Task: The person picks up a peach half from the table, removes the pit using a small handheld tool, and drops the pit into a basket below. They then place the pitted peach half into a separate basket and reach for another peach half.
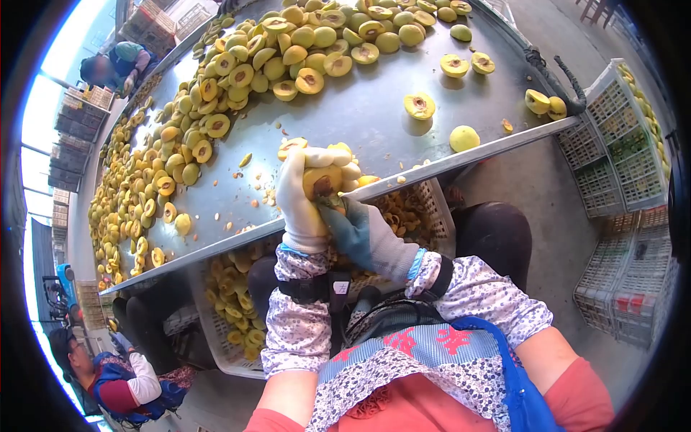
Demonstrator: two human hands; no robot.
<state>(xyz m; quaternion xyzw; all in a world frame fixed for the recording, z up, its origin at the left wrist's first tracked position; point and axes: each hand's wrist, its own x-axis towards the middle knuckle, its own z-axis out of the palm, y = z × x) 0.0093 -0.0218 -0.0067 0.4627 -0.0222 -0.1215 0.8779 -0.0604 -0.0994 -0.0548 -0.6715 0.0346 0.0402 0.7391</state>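
My left hand (299,198), in a white glove, is wrapped around a yellow peach half (322,181) with its brown pit hollow facing me. My right hand (368,236), in a blue and grey glove, is closed, with its thumb side against the lower edge of that half. What it grips, if anything, is hidden by the glove. Both hands are together at the near edge of a metal table (392,140). Just beyond my left fingers another cut peach half (291,147) shows partly.
Piled peach halves (245,68) cover the table's far and left parts. Below its edge are a crate of halves (241,309) and a crate of scraps (435,205). Stacked crates (619,137) stand right. Co-workers (133,378) (119,68) are on the left.
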